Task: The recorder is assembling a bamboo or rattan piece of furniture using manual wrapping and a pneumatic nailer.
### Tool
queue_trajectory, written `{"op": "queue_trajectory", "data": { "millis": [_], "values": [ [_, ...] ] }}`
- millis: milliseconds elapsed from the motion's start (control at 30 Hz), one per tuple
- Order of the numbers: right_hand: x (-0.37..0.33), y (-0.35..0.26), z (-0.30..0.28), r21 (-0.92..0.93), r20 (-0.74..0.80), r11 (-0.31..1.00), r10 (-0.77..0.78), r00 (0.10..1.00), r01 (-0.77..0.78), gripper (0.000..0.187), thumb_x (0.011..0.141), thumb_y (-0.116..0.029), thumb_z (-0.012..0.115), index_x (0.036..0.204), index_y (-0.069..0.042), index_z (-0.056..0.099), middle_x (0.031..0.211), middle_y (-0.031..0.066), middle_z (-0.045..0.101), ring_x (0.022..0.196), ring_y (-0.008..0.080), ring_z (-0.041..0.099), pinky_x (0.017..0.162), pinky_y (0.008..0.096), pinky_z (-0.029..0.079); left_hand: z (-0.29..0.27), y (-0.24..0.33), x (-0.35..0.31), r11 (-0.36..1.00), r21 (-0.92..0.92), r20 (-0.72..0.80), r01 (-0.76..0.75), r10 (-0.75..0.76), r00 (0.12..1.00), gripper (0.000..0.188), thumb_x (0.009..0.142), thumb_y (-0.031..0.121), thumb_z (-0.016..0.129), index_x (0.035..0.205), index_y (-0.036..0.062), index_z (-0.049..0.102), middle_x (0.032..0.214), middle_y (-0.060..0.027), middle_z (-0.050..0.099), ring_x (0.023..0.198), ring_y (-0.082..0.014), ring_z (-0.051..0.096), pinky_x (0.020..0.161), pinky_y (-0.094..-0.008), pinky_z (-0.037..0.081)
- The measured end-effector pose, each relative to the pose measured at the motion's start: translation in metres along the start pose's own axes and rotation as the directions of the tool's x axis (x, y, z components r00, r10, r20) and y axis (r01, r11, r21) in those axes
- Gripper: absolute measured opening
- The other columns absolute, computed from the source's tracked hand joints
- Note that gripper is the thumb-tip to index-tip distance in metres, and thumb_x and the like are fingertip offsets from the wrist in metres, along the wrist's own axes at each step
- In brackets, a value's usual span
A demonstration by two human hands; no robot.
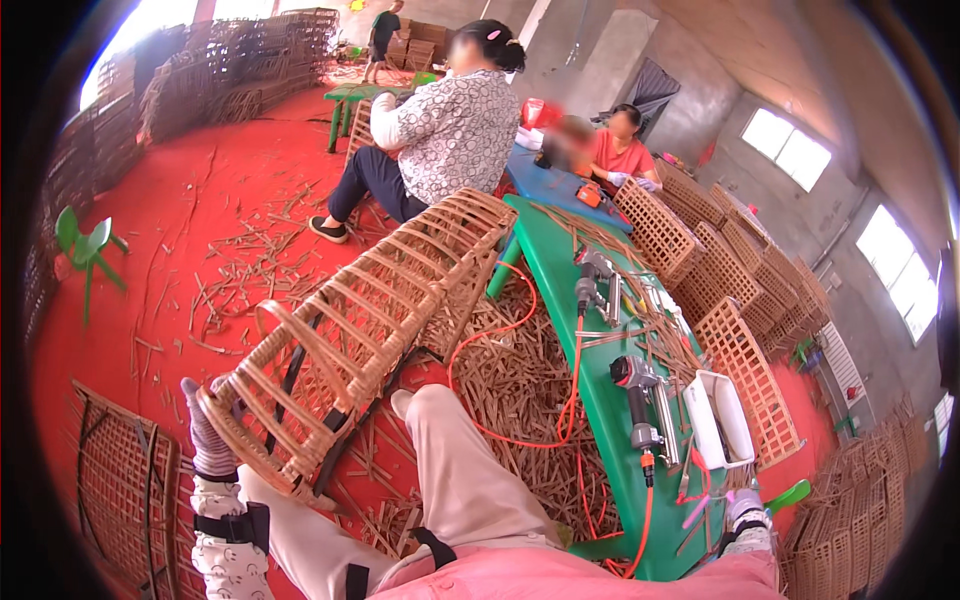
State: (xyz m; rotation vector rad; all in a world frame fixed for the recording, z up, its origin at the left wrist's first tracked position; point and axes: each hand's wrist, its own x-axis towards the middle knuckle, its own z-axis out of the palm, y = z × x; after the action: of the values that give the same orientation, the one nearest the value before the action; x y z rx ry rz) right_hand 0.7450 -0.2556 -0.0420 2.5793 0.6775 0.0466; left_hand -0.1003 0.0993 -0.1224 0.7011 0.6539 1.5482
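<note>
A long woven rattan frame [385, 290] with curved ribs and dark metal bars lies slanted across my knees, its far end near the green table. My left hand [212, 430], in a striped glove, grips its near left end, fingers around the edge. At the table's near right edge is my right hand [742, 505], also gloved, beside loose strips and a pink-handled tool [697, 511]; its fingers are too small and blurred to read. On the green table [575, 420] lie two air staplers, the nearer one [640, 400] next to a white container [718, 420].
Orange air hoses [455, 370] loop beside my knee. Rattan offcuts [520, 400] cover the floor under the table. Another woven panel [125, 490] lies at left, near a green chair [88, 245]. A seated co-worker [450, 140] is ahead; woven panels [745, 380] stand at right.
</note>
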Motion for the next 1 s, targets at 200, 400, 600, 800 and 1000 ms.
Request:
{"op": "queue_trajectory", "data": {
  "millis": [200, 400, 600, 800, 1000],
  "values": [
    [-0.021, -0.04, -0.143, -0.164, -0.109, 0.954, 0.237, 0.965, -0.252, 0.03, 0.086, -0.035, 0.056, 0.099, -0.011, 0.067, 0.1, 0.0101, 0.066, 0.096, 0.0241, 0.063, 0.074, 0.0367, 0.052, 0.004, 0.001, -0.01, 0.987, 0.1, -0.105, -0.125, 0.135, 0.985, 0.079, 0.082, 0.073, 0.033, 0.087, 0.0001, 0.063, 0.072, -0.004, 0.062, 0.061, -0.0126, 0.053, 0.059, -0.0268, 0.043],
    [0.048, -0.103, -0.157, 0.587, -0.636, 0.703, 0.094, 0.766, 0.401, 0.018, 0.083, -0.018, 0.057, 0.091, -0.004, 0.064, 0.08, 0.0107, 0.064, 0.068, 0.0223, 0.062, 0.061, 0.0363, 0.048, 0.006, 0.005, -0.024, 0.972, 0.093, -0.081, -0.215, 0.223, 0.971, 0.075, 0.077, 0.076, 0.04, 0.077, 0.0036, 0.06, 0.064, -0.0004, 0.056, 0.054, -0.0107, 0.05, 0.05, -0.0246, 0.042],
    [-0.119, -0.276, -0.257, 0.856, -0.514, -0.334, -0.471, 0.716, 0.395, 0.015, 0.075, -0.007, 0.058, 0.089, -0.006, 0.061, 0.063, 0.0006, 0.053, 0.046, 0.0085, 0.048, 0.038, 0.0225, 0.036, -0.003, 0.014, -0.058, 0.976, -0.032, 0.008, -0.217, 0.217, 0.976, 0.074, 0.079, 0.074, 0.039, 0.075, 0.0021, 0.059, 0.062, -0.0006, 0.054, 0.052, -0.0103, 0.048, 0.051, -0.0233, 0.041],
    [-0.198, -0.337, -0.269, 0.856, -0.495, -0.518, -0.813, 0.305, 0.009, 0.021, 0.078, -0.009, 0.065, 0.098, -0.003, 0.059, 0.068, 0.0017, 0.055, 0.044, 0.0098, 0.047, 0.037, 0.0229, 0.036, 0.078, -0.025, -0.083, 0.956, -0.006, -0.415, -0.295, 0.266, 0.87, 0.054, 0.085, 0.061, 0.047, 0.075, 0.0086, 0.055, 0.065, 0.001, 0.053, 0.061, -0.0099, 0.051, 0.058, -0.025, 0.041],
    [-0.241, -0.334, -0.275, 0.878, -0.466, -0.459, -0.884, -0.026, -0.139, 0.017, 0.078, -0.005, 0.067, 0.09, -0.001, 0.057, 0.066, 0.0065, 0.056, 0.045, 0.0125, 0.049, 0.037, 0.0255, 0.037, 0.095, -0.041, -0.109, 0.94, 0.245, -0.423, -0.239, 0.325, 0.846, 0.051, 0.087, 0.055, 0.05, 0.076, 0.0055, 0.058, 0.064, 0.0008, 0.052, 0.059, -0.0105, 0.049, 0.06, -0.0251, 0.04]
  ]
}}
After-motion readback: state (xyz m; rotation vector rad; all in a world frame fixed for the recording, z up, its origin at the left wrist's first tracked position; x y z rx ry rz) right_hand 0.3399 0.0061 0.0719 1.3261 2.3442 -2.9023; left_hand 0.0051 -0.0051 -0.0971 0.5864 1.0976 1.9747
